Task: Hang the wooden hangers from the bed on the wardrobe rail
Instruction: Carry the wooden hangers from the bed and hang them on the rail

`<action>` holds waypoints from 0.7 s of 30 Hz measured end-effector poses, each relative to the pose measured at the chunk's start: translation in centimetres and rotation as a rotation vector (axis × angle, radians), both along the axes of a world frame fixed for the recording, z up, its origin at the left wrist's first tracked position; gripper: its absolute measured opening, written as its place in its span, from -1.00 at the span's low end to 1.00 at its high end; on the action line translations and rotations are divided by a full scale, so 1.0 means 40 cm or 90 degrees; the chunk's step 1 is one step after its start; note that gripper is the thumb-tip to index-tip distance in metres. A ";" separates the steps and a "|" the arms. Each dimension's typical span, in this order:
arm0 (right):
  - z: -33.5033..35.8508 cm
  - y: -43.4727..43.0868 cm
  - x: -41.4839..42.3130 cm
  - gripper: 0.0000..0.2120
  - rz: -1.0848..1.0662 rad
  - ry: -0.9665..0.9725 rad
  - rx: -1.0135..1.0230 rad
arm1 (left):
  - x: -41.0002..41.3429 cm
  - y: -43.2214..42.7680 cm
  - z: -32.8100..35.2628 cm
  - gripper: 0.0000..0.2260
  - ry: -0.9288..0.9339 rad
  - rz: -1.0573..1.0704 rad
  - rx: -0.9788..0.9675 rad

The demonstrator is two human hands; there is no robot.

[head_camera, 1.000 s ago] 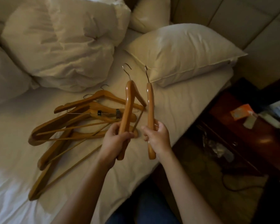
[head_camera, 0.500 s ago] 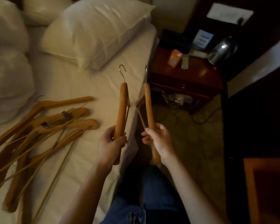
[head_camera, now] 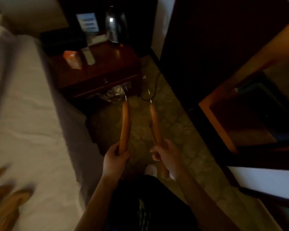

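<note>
Fingers [head_camera: 123,155] of left hand [head_camera: 114,161] wrap one hanger [head_camera: 125,126]; right hand [head_camera: 168,155] grips another [head_camera: 155,124] — hooks forward.

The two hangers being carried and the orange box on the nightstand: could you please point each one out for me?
Left-hand hanger [head_camera: 124,129], head view, on the middle of its wooden body.
Right-hand hanger [head_camera: 155,121], head view, on its wooden body above the grip.
Orange box [head_camera: 73,59], head view, on its top face.
</note>
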State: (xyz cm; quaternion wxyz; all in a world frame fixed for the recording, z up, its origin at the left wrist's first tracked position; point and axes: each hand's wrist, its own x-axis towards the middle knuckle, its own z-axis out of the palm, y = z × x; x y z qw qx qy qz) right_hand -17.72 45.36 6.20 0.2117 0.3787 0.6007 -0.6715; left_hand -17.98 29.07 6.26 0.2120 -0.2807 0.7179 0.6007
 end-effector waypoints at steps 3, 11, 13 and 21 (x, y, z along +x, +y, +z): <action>-0.005 0.100 -0.008 -0.83 -0.072 -0.039 -0.017 | -0.051 0.109 -0.008 -0.85 0.001 -0.068 -0.020; -0.005 0.292 0.012 -0.88 -0.296 0.003 0.090 | -0.194 0.333 -0.026 -0.89 -0.028 -0.314 -0.031; -0.010 0.328 -0.005 -0.82 -0.362 -0.005 0.095 | -0.238 0.388 -0.024 -0.85 -0.015 -0.361 -0.014; 0.050 0.448 -0.150 -0.83 -0.601 0.060 0.080 | -0.479 0.617 0.015 -0.68 -0.003 -0.577 0.056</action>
